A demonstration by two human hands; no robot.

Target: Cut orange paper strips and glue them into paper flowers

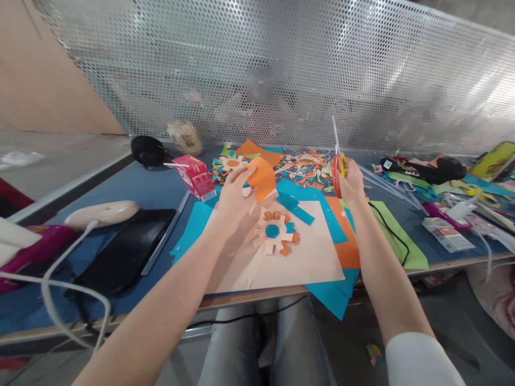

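Observation:
My left hand (238, 194) grips a curled piece of orange paper (263, 177) above the worktop. Off to the right, my right hand (351, 179) holds a pair of scissors (337, 166) with red and yellow handles, blades pointing up and away from the paper. Between my arms lies a pale sheet (306, 262), and on it rests a paper flower (277, 233) with a blue centre and cream, orange and blue petals. A blue paper strip (295, 208) lies just behind the flower. Blue sheets (333, 295) stick out from under the pale one.
A pink carton (195, 177) stands at the left, near a black phone-like slab (129, 249) and a white-corded device (102, 213). Paper scraps (309, 166) pile up before the perforated metal screen (281, 69). Green paper (402, 236) and a black cable lie right.

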